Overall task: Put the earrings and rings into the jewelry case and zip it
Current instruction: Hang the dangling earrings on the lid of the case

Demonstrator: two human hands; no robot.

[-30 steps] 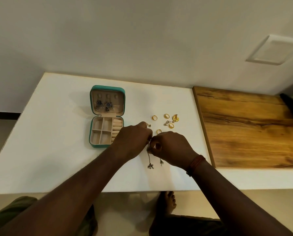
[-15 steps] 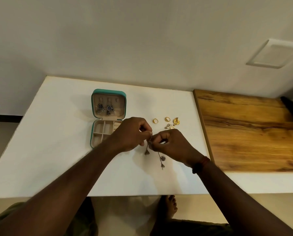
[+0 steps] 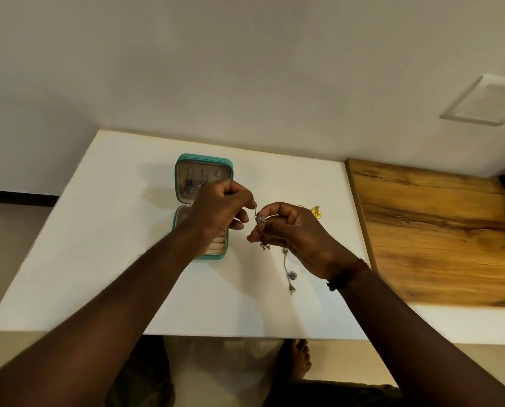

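Left hand and right hand pinch 1 long silver dangling earring.

A white table stands against a pale wall, its right end adjoining a wooden countertop. On the white surface lies an open teal jewelry case, lid back, with dark earrings in the lid. A gold earring rests farther right, partly hidden behind a hand.
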